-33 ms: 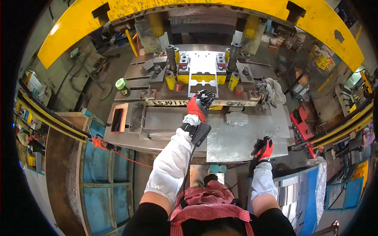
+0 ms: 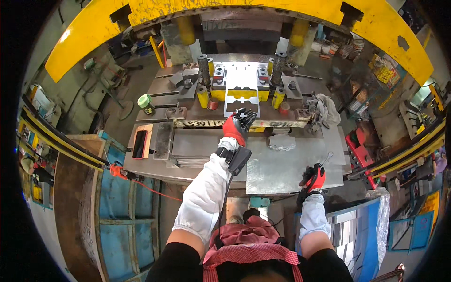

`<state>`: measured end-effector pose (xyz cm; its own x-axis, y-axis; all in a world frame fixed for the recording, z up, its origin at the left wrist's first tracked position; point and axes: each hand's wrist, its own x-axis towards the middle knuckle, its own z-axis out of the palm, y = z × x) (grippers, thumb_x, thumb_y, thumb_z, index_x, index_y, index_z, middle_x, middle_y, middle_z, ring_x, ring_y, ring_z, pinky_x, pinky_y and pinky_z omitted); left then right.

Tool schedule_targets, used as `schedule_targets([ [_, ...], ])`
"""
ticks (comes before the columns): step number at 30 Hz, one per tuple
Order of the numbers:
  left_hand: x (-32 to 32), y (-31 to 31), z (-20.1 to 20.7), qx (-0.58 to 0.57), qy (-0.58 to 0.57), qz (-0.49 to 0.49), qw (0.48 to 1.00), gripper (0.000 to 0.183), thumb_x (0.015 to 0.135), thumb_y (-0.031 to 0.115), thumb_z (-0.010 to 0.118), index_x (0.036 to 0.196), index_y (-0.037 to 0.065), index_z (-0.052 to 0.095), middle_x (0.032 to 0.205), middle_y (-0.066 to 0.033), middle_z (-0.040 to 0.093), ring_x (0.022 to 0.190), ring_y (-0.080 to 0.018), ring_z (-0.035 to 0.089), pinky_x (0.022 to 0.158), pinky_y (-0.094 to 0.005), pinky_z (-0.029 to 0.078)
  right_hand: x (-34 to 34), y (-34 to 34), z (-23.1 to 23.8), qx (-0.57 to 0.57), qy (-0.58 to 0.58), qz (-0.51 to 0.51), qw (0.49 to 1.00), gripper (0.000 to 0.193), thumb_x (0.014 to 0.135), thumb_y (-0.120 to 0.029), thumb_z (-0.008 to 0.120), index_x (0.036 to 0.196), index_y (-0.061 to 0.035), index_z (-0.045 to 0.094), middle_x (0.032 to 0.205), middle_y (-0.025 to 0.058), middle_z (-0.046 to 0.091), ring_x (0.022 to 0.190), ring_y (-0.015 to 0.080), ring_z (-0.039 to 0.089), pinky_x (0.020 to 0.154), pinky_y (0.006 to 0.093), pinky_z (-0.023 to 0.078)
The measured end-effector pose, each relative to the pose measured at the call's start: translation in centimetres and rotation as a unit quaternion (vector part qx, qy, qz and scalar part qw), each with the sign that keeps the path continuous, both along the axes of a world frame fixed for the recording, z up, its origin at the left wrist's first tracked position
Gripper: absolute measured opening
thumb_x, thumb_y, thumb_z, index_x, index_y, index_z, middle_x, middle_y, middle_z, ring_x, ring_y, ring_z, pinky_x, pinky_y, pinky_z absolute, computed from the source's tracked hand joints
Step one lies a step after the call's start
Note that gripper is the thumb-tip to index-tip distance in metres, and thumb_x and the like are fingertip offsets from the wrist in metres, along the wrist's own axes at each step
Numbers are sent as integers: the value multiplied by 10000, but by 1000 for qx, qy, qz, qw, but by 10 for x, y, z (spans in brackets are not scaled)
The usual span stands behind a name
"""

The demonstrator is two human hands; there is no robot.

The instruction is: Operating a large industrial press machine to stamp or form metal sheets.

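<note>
My left hand [image 2: 238, 127], in a red and black glove, reaches to the near end of a flat, bright metal strip [image 2: 242, 81] with cutouts. Its black fingers stretch forward, slightly apart, over the strip's near edge. That strip runs back into a press die between two dark guide posts [image 2: 278, 66]. In my right hand [image 2: 314, 178], gloved the same way, is a slim metal tool [image 2: 326, 159] whose forked tip points up and away. The fingers wrap round it above the front right of a large metal sheet [image 2: 277, 171]; they hide its grip.
Small flat parts [image 2: 282, 142] are stacked on the sheet. A grey rag [image 2: 324, 110] lies right of the die, a phone [image 2: 139, 144] at left, a green-lidded jar [image 2: 145, 103] behind it. The yellow press frame [image 2: 235, 7] arches overhead. A red hose [image 2: 159, 191] hangs at left.
</note>
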<state>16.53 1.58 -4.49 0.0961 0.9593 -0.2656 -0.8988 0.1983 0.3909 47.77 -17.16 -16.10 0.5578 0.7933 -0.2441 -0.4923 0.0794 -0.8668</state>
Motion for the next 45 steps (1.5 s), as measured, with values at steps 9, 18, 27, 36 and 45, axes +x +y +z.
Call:
schedule_targets([
  [9, 2, 1, 0, -24, -6, -3, 1000, 273, 918, 154, 368, 1007, -42, 537, 1006, -231, 601, 930, -371, 597, 849, -459, 504, 5, 2, -10, -16, -16, -44, 999, 171, 835, -209, 555, 870, -61, 479, 626, 91, 534, 447, 201, 505, 392, 321, 430],
  [18, 3, -3, 3, -22, -11, 13, 1000, 291, 909, 140, 382, 1059, -79, 502, 1060, -253, 568, 986, -391, 567, 888, -479, 477, 12, -1, -10, -26, 8, -6, 1000, 159, 833, -202, 546, 865, -70, 462, 628, 94, 536, 447, 215, 507, 396, 336, 436],
  [27, -9, 8, -27, 95, 15, -32, 995, 362, 920, 155, 344, 1182, -81, 427, 1170, -272, 504, 1077, -388, 512, 956, -451, 431, -12, -3, 15, -33, 6, -45, 998, 225, 834, -265, 564, 851, -77, 441, 613, 95, 533, 437, 209, 499, 359, 339, 409],
  [36, 4, 14, -17, 34, -38, -30, 998, 353, 946, 233, 339, 1116, -56, 450, 1122, -256, 533, 1043, -388, 537, 913, -447, 464, 14, 1, -20, -10, 19, -50, 999, 256, 824, -235, 565, 979, -73, 441, 654, 108, 531, 422, 214, 490, 329, 349, 400],
  [45, 3, 6, -11, 12, -70, -32, 997, 234, 908, 152, 428, 961, -53, 528, 974, -241, 598, 924, -373, 599, 852, -456, 507, 21, 1, -25, -23, -14, -13, 1000, 356, 814, -375, 556, 737, -30, 511, 542, 92, 504, 379, 227, 475, 304, 366, 394],
])
